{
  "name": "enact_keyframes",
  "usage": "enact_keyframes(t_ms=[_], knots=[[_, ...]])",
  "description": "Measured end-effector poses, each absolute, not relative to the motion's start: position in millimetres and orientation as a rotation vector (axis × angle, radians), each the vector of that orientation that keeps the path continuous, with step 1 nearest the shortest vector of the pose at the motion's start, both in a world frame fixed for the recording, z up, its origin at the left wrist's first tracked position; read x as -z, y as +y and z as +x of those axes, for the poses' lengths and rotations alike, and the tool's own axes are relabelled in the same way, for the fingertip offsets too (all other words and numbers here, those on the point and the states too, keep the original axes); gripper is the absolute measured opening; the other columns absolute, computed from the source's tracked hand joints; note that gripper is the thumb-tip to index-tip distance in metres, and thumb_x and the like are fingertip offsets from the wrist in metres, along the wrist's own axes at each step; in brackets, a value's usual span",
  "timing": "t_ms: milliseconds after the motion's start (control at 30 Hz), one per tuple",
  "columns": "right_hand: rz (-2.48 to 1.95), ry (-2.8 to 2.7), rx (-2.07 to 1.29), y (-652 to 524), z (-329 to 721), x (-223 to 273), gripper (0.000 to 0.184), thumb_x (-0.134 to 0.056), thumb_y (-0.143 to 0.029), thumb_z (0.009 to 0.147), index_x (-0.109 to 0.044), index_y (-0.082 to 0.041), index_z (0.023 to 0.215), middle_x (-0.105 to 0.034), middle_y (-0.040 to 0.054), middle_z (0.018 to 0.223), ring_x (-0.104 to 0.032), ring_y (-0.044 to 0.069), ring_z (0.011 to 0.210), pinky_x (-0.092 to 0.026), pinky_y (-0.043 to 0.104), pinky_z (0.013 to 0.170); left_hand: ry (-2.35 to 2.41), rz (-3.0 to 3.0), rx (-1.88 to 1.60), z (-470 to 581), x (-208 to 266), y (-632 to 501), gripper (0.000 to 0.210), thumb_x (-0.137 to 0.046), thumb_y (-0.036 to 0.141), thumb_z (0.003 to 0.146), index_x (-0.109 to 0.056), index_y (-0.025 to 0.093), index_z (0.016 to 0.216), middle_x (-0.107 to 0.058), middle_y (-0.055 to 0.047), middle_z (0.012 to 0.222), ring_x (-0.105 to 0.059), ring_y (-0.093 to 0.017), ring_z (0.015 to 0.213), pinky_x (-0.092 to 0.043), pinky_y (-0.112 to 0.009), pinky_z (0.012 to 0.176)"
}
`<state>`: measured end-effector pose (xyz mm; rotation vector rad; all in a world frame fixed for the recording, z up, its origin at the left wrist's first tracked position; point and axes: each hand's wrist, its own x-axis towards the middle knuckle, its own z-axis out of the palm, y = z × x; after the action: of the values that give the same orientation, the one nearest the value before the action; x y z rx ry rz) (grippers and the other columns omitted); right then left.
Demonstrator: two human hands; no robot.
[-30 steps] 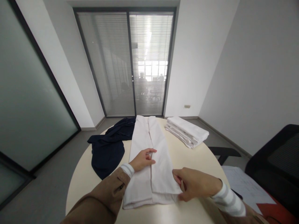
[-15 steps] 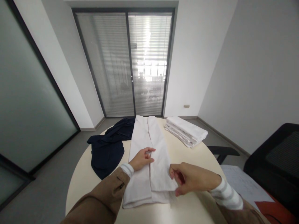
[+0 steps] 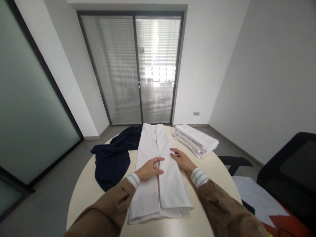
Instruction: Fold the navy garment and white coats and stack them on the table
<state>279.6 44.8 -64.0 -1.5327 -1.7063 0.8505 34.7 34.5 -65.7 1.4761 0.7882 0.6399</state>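
Note:
A long white garment, its sides folded inward to a seam down the middle, lies flat across the table from near to far. My left hand rests on its middle at that seam, thumb and fingers apart. Over the garment's right edge, a bit farther off, is my right hand, its fingers stretched out and touching the cloth. A small part of the near right hem sticks out past the layer below.
A dark navy garment lies crumpled on the left of the round cream table. Folded white cloths are stacked at the back right. A black chair with papers stands to the right.
My right hand has let go of the near right corner and moved away from me along the garment's right edge. That corner now lies lower and farther right. My left hand stays in place.

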Motion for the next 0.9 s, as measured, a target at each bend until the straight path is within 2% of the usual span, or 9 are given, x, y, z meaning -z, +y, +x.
enact_keyframes(t_ms=[67,133,267,433,500,633,733,833,900], knots=[[-1.513,-1.744,-0.777,47.0,279.4,70.1,0.051,-0.051,-0.048,0.092,-0.056,-0.018,0.132,-0.071,0.0083,0.106,-0.066,0.020,0.090,-0.050,0.036,0.088,0.808,1.340,-0.692,39.2,61.7,40.4,0.069,-0.082,0.034,0.070,-0.055,0.018,0.131,-0.059,-0.007,0.110,-0.055,-0.008,0.067,-0.044,-0.024,0.063],[-1.525,-1.769,-0.722,46.2,281.0,72.2,0.050,-0.053,-0.047,0.091,-0.058,-0.017,0.130,-0.072,0.0078,0.103,-0.066,0.019,0.085,-0.050,0.036,0.086,0.803,1.181,-0.687,45.2,56.8,48.1,0.064,-0.078,0.036,0.075,-0.053,0.019,0.132,-0.056,-0.010,0.120,-0.059,-0.010,0.074,-0.049,-0.027,0.068],[-1.535,-1.810,-0.717,42.6,285.2,69.0,0.048,-0.055,-0.044,0.090,-0.058,-0.016,0.129,-0.072,0.0069,0.101,-0.065,0.018,0.080,-0.051,0.033,0.082,0.754,0.976,-0.759,59.3,52.2,66.5,0.057,-0.071,0.025,0.081,-0.049,0.014,0.133,-0.063,-0.008,0.103,-0.061,-0.013,0.077,-0.051,-0.029,0.075],[-1.560,-1.857,-0.666,37.6,285.1,63.4,0.048,-0.053,-0.045,0.092,-0.059,-0.017,0.130,-0.071,0.0063,0.099,-0.064,0.018,0.081,-0.050,0.034,0.084,0.742,0.913,-0.891,70.1,53.8,81.6,0.030,-0.069,0.022,0.080,-0.059,0.011,0.106,-0.066,-0.010,0.098,-0.061,-0.015,0.081,-0.051,-0.029,0.077],[-1.600,-1.869,-0.602,34.7,282.9,61.9,0.048,-0.051,-0.046,0.093,-0.058,-0.018,0.131,-0.070,0.0084,0.107,-0.064,0.020,0.088,-0.049,0.035,0.088,0.723,0.918,-0.885,70.8,54.5,83.9,0.027,-0.071,0.022,0.079,-0.060,0.011,0.102,-0.066,-0.010,0.097,-0.062,-0.016,0.082,-0.051,-0.030,0.079],[-1.688,-1.969,-0.437,28.2,277.1,58.8,0.053,-0.050,-0.048,0.093,-0.055,-0.021,0.139,-0.057,0.0135,0.133,-0.061,0.024,0.109,-0.043,0.037,0.099,0.754,1.024,-0.951,69.4,59.8,87.3,0.045,-0.074,0.023,0.076,-0.057,0.012,0.117,-0.068,-0.011,0.104,-0.064,-0.018,0.090,-0.050,-0.033,0.088],[-1.731,-2.124,-0.341,24.7,273.3,56.5,0.058,-0.051,-0.052,0.092,-0.053,-0.023,0.143,-0.044,0.0160,0.147,-0.048,0.030,0.128,-0.036,0.042,0.107,0.881,1.300,-0.907,65.8,65.1,88.9,0.064,-0.080,0.026,0.071,-0.055,0.011,0.127,-0.062,-0.017,0.126,-0.062,-0.025,0.105,-0.046,-0.040,0.098],[-1.847,-2.190,-0.317,23.4,271.0,55.8,0.058,-0.046,-0.056,0.094,-0.049,-0.029,0.146,-0.029,0.0139,0.159,-0.034,0.036,0.139,-0.029,0.052,0.109,1.024,1.641,-0.793,58.9,64.1,82.6,0.082,-0.084,0.030,0.066,-0.050,0.014,0.140,-0.029,-0.022,0.157,-0.047,-0.035,0.132,-0.038,-0.045,0.108],[-1.882,-2.212,-0.338,23.7,270.3,56.7,0.059,-0.042,-0.057,0.095,-0.045,-0.031,0.148,-0.021,0.0105,0.164,-0.027,0.036,0.144,-0.026,0.055,0.110,1.033,1.936,-0.664,53.3,60.2,71.6,0.086,-0.084,0.033,0.067,-0.048,0.018,0.144,-0.013,-0.019,0.163,-0.028,-0.039,0.145,-0.028,-0.050,0.116]])
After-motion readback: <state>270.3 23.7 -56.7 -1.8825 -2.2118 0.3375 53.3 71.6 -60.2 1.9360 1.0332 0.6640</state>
